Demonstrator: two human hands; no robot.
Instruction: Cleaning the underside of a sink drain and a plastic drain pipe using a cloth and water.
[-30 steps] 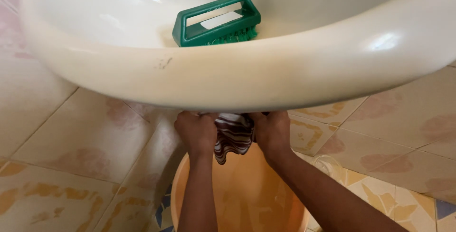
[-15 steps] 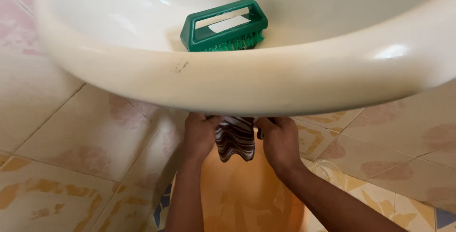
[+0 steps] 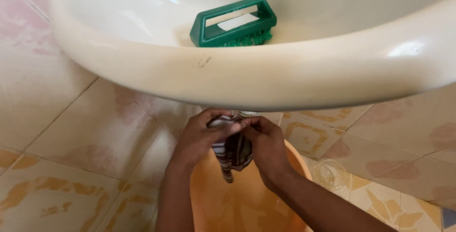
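While the cream-white ceramic washbasin (image 3: 266,77) is filling the upper half of the head view, both bare hands are working just below its rounded underside. The left hand (image 3: 202,137) is closing its fingers around the upper part of a brown-and-white striped cloth (image 3: 232,153), thumb and forefinger pinching the fabric close beneath the basin. The right hand (image 3: 266,141) is gripping the same cloth from the other side, its fingers curled onto the fabric and its fingertips meeting those of the left hand. Between the two hands the cloth is hanging down in a twisted, narrow bunch, its lower end dangling free under the basin. Just above the fingers, a small pale round fitting (image 3: 246,114) is showing at the basin's underside; whether the cloth is touching it cannot be told.

Directly below the basin and the hands, a round orange plastic bucket (image 3: 209,198) is standing on the floor, and the cloth's tip is hanging over its open mouth. Inside the basin, near the front rim, a dark green plastic scrubbing brush with a loop handle (image 3: 233,23) is lying bristles down. Below the basin, to the right of the bucket, a clear round glassy object (image 3: 331,173) is sitting on the beige patterned floor tiles (image 3: 71,165).
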